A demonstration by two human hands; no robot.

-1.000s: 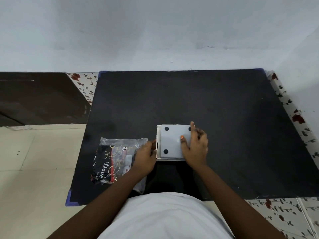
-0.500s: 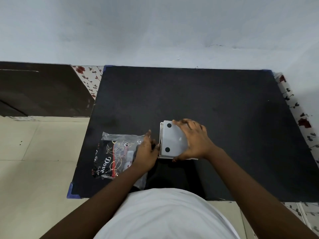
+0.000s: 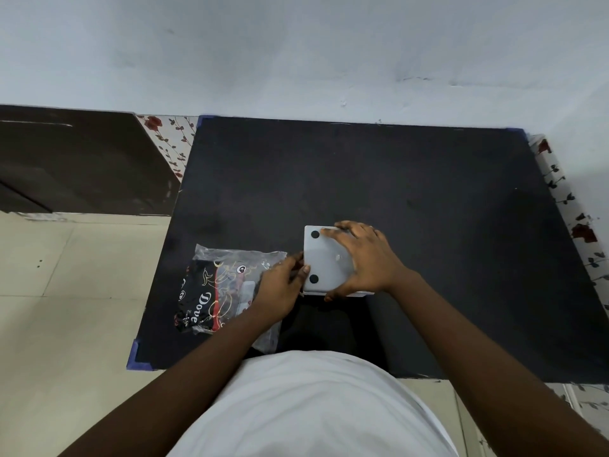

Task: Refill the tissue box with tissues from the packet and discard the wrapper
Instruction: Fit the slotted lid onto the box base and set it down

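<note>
White tissue box [image 3: 324, 263] under right hand [image 3: 367, 260]

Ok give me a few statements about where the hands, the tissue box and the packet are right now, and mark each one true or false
1. The right hand lies spread over the white tissue box. True.
2. The tissue packet sits to the right of the box. False: it lies to the box's left.
3. The left hand touches the box's left edge. True.
4. The box stands on the beige floor. False: it rests on the black mat.
5. Black round pads show on the box's upward face. True.
6. The packet lies torn open with tissues spilled out. False: nothing has spilled, and the tissues stay inside the wrapper.
</note>
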